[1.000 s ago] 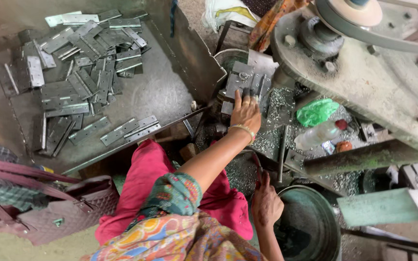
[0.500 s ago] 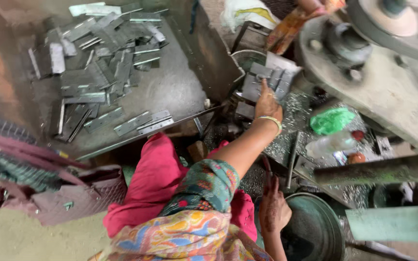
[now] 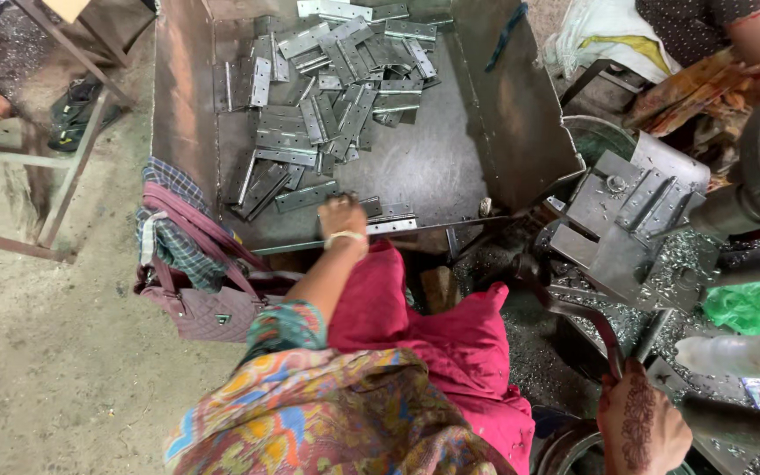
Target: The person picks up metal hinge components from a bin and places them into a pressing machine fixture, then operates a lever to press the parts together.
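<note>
A large metal tray (image 3: 485,123) holds a pile of several grey hinge plates (image 3: 327,114). My left hand (image 3: 343,218), with a bangle at the wrist, reaches over the tray's near edge and rests on the hinge plates lying there (image 3: 393,220). Its fingers point down and are hidden, so I cannot tell if it holds one. My right hand (image 3: 642,427), patterned with henna, is closed around the lower end of a dark curved lever handle (image 3: 587,317) at the bottom right. The press jig (image 3: 639,220), with flat plates on it, stands to the right of the tray.
A maroon handbag (image 3: 213,308) and a checked cloth (image 3: 169,237) hang at the tray's left corner. Metal shavings cover the machine bed, with a green plastic bag (image 3: 754,308) and a clear bottle (image 3: 741,356). Another person (image 3: 732,35) sits at top right. A metal frame (image 3: 54,176) stands left.
My left hand has left the press jig and swung left to the tray's near edge. The view has turned left with it. My right hand stays on the lever.
</note>
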